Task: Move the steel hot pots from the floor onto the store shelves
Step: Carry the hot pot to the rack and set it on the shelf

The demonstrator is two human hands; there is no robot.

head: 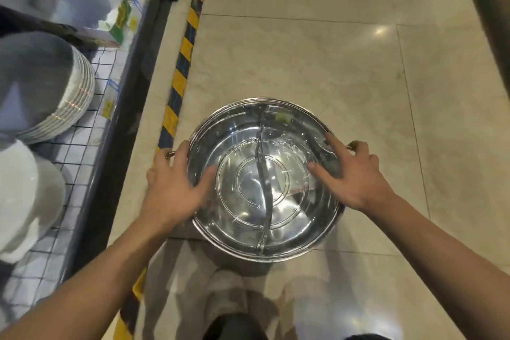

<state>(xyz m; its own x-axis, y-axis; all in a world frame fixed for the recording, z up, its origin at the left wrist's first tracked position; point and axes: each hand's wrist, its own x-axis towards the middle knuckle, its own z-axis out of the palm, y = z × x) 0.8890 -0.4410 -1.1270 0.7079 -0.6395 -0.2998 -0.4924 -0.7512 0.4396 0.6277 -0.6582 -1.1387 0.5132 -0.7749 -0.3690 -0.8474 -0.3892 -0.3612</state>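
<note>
**Both hands on a divided steel pot above the floor**

The left hand (172, 182) grips the left side of the steel hot pot (265, 179): its thumb lies inside the bowl against the inner wall, and the fingers curl round the outside by the small loop handle (169, 153). The right hand (352, 171) holds the opposite side the same way, with thumb and forefinger spread over the inner wall and the other fingers wrapped over the rim at the right handle (350, 145). Each hand is closed on the pot's edge.

The pot is round and shiny, with a curved partition (262, 171) running across its middle and a ring pattern stamped on the base. It sits between the forearms, over the pale tiled floor (345, 50), just right of a yellow-and-black striped strip (182, 63). Whether it rests on the floor or is lifted clear cannot be told.

At the left stands a shelf (91, 107) with a wire grid surface, carrying a stack of white plates (49, 85), a white bowl (24, 196) and boxed goods (121, 16) further along.
</note>
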